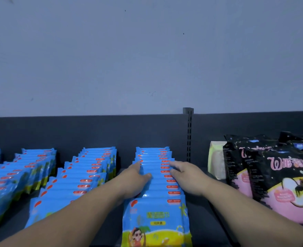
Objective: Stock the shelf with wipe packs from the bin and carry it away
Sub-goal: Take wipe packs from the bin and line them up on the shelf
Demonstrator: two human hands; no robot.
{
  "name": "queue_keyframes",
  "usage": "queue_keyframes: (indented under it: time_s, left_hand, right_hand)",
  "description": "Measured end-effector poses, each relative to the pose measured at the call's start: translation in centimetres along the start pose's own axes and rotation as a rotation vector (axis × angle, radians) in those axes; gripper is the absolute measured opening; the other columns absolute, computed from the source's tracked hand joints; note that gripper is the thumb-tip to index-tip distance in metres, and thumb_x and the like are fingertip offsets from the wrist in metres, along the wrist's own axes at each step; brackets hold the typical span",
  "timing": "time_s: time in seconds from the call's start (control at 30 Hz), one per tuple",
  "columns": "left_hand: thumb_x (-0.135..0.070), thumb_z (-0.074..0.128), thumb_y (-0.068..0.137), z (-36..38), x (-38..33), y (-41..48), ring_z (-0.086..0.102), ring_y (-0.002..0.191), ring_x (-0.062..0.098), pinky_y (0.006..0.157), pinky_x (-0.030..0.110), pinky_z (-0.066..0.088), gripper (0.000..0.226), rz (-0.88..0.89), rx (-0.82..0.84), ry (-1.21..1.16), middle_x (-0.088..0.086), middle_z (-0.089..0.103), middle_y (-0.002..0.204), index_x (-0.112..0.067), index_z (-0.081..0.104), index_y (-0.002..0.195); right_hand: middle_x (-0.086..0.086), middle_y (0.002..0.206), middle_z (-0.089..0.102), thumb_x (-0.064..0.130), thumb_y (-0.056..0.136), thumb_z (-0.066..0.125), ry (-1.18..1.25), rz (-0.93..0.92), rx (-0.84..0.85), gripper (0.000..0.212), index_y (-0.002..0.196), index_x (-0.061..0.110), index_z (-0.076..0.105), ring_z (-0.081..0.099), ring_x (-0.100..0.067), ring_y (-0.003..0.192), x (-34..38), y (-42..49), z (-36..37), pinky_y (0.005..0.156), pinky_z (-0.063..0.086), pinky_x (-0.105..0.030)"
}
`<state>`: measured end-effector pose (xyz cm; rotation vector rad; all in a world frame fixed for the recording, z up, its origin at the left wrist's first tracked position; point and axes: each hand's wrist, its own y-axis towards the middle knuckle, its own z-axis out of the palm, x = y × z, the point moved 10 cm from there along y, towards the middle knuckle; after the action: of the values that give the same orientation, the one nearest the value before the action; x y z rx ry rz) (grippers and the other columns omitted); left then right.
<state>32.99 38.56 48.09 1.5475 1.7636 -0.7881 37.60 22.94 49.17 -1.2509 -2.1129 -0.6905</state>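
Blue wipe packs stand upright in several rows on a dark shelf. The right-hand row runs from the front edge back toward the shelf wall. My left hand lies on the left side of that row, fingers spread over the pack tops. On the row's right side rests my right hand, fingers apart and touching the tops too. Neither hand holds a pack. The front pack faces me, blue above and yellow below. No bin is in view.
More blue rows stand to the left: a middle row and a left row. Black and pink packs and a pale pack sit at the right. A slotted metal upright rises behind, before a grey wall.
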Motion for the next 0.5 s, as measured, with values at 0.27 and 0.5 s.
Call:
queue_keyframes:
  time_s: [0.27, 0.5]
  left_hand:
    - [-0.03, 0.042, 0.101, -1.0, -1.2, 0.3, 0.051, 0.072, 0.001, 0.047, 0.011, 0.039, 0.033, -0.02, -0.063, 0.009, -0.008, 0.048, 0.112, -0.027, 0.039, 0.133]
    - [-0.024, 0.048, 0.099, 0.1, 0.3, 1.3, 0.07, 0.073, 0.018, 0.068, 0.036, 0.058, 0.017, -0.109, 0.043, -0.234, 0.003, 0.072, 0.09, -0.021, 0.053, 0.115]
  right_hand:
    - [0.01, 0.107, 0.067, 0.028, 0.102, 0.039, 0.067, 0.011, 0.01, 0.023, 0.117, 0.027, 0.056, 0.067, -0.004, 0.09, 0.3, 0.8, 0.0, 0.071, 0.052, -0.015]
    - [0.007, 0.105, 0.067, 0.029, 0.102, 0.041, 0.103, 0.043, 0.02, 0.016, 0.11, 0.025, 0.054, 0.067, -0.004, 0.086, 0.1, 1.3, 0.4, 0.068, 0.053, -0.017]
